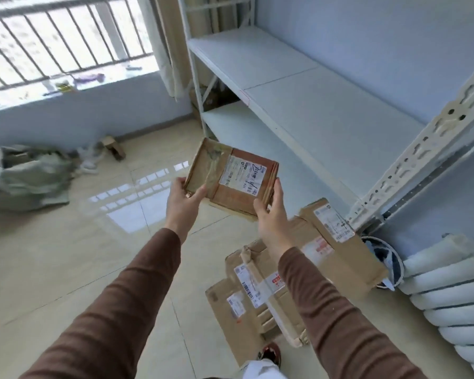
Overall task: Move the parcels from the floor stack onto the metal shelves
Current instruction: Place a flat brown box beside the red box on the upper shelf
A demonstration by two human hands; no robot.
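Both hands, left hand (185, 199) and right hand (271, 212), grip one flat brown cardboard parcel (231, 177) near bare white metal shelves (298, 105), while several taped cardboard parcels (260, 294) wait on the floor.

Tiled floor (66, 269) under stacked parcels (257, 291); bare-topped metal shelves (312, 110)
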